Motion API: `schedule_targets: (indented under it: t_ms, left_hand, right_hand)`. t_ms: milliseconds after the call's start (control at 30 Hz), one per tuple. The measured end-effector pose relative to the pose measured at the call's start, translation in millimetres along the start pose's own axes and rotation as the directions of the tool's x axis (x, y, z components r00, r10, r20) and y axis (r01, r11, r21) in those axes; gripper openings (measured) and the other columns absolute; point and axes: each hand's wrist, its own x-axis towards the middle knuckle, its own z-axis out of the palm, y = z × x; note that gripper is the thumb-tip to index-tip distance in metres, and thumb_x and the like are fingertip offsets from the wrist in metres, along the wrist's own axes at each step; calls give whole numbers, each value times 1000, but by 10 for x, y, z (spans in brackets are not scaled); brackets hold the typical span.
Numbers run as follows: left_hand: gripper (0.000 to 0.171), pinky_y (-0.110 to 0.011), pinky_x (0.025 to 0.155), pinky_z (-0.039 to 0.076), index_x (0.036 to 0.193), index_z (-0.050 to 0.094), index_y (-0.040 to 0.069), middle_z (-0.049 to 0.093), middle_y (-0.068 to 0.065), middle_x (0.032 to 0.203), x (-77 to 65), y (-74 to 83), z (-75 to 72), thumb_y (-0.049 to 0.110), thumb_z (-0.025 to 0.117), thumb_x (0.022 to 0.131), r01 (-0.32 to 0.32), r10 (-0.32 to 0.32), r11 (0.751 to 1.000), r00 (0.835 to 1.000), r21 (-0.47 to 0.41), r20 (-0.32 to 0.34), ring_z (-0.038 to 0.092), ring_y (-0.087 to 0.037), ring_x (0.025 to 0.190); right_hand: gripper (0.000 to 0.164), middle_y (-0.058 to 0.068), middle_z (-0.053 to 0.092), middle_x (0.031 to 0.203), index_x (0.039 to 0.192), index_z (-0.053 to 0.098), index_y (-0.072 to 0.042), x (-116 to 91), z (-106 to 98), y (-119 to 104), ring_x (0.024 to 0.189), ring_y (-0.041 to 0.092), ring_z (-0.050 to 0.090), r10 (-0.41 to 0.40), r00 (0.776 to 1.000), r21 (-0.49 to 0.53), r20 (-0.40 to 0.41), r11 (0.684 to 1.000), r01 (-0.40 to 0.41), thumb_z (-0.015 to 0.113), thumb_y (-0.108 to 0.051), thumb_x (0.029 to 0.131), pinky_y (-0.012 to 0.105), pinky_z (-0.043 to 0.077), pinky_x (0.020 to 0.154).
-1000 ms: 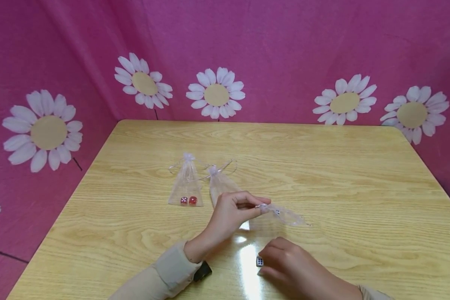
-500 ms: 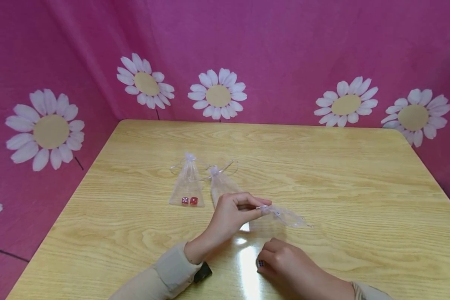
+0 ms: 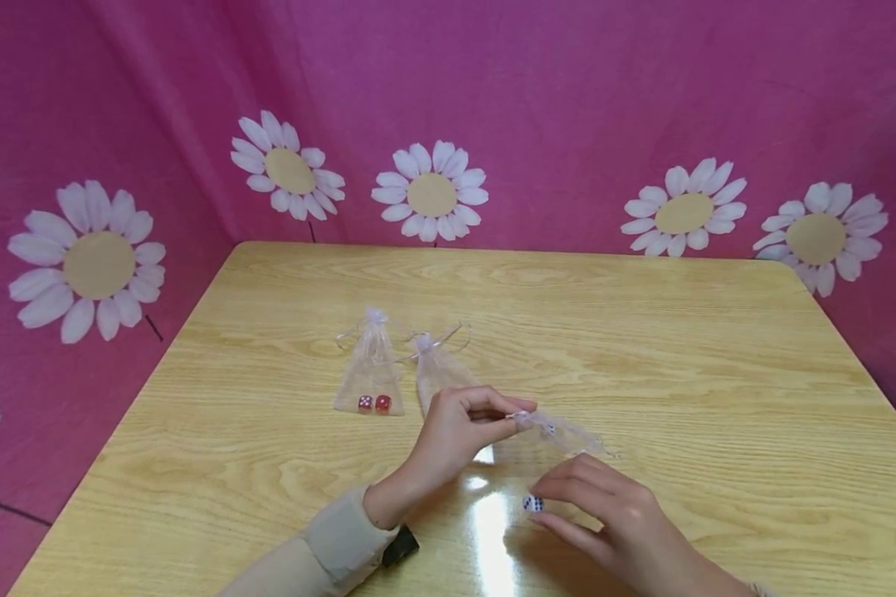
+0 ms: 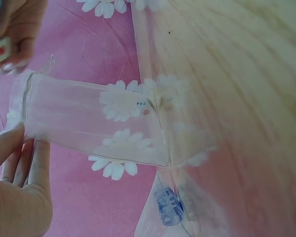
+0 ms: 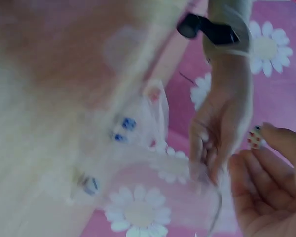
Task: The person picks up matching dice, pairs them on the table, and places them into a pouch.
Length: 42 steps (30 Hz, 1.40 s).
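Note:
My left hand pinches the edge of a sheer white organza bag near its mouth, thumb on one side and fingers on the other. A white die lies inside at the bag's lower end, visible through the mesh in the left wrist view. Just in front of the bag, my right hand holds a second white die between thumb and fingertips. Coloured pips show on that die in the right wrist view.
A drawn-shut organza bag with two red dice lies to the left. Beside it, another tied bag is partly hidden by my left hand; blue dice show inside. All rest on a wood-grain table against a pink flowered cloth.
My right hand has lifted the white die off the table and moved it slightly up and right toward the bag. The left hand keeps its hold in nearly the same place.

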Motion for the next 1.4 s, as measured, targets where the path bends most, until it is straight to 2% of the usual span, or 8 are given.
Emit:
schedule_targets:
  t_ms: [67,200,300,367,533,733,1133,1400]
  left_hand:
    - [14,-23,86,59,94,71,-7,73,-20,110,-5,1,-5,3,73,85,-7,7,1000,1000,-3,-1,73,-26,102]
    - [13,-24,85,59,94,71,-8,73,-20,110,-10,12,-15,2,72,85,-2,2,1000,1000,-10,-2,73,-26,101]
    - [13,-24,84,59,94,71,-7,73,-20,110,-11,21,-18,2,72,85,8,-8,1000,1000,-12,-6,73,-26,100]
    - [13,-24,84,59,94,71,-8,73,-20,110,-10,19,-18,2,72,85,3,-3,1000,1000,-11,-5,73,-26,100]
    - [14,-24,84,60,95,71,-9,72,-22,110,-9,20,-17,1,72,85,-11,11,1000,1000,-12,4,72,-29,101]
    - [16,-24,84,59,96,71,-9,72,-22,111,-11,37,-9,2,73,85,-13,13,1000,1000,-9,8,72,-29,101]
    - [14,-24,85,59,96,72,-6,73,-18,110,-2,16,-2,4,73,85,10,-10,1000,1000,-1,2,73,-25,100]
    - [16,-25,84,60,99,71,-7,72,-20,113,2,19,-38,4,71,87,17,-17,1000,999,-8,29,73,-27,101]
  right_hand:
    - [21,3,72,88,92,72,-2,43,-44,16,87,11,65,-36,995,27,-95,999,39,64,-21,95,12,50,97]
    - [26,12,72,83,84,71,10,150,-126,42,88,11,66,-88,958,54,-272,993,107,69,-15,91,13,54,90]
    - [30,17,71,79,80,71,13,181,-164,73,87,11,66,-96,930,4,-355,995,104,71,-15,89,13,54,90]
    - [33,19,71,78,80,71,13,159,-169,111,89,10,66,-81,924,-46,-375,997,69,71,-18,90,12,53,91]
    - [36,19,71,80,82,73,10,95,-160,205,93,8,66,-46,932,-120,-360,993,2,68,-24,92,10,51,93]
    - [37,19,71,79,82,74,8,77,-147,268,89,9,66,-43,935,-164,-351,986,-16,66,-27,93,8,50,93]
    - [38,17,72,80,85,74,6,54,-147,308,86,11,66,-35,945,-177,-325,984,-24,66,-30,93,8,49,93]
    - [45,19,71,87,95,72,9,16,-175,328,101,2,64,14,949,-157,-315,985,-66,67,-36,91,7,47,96]
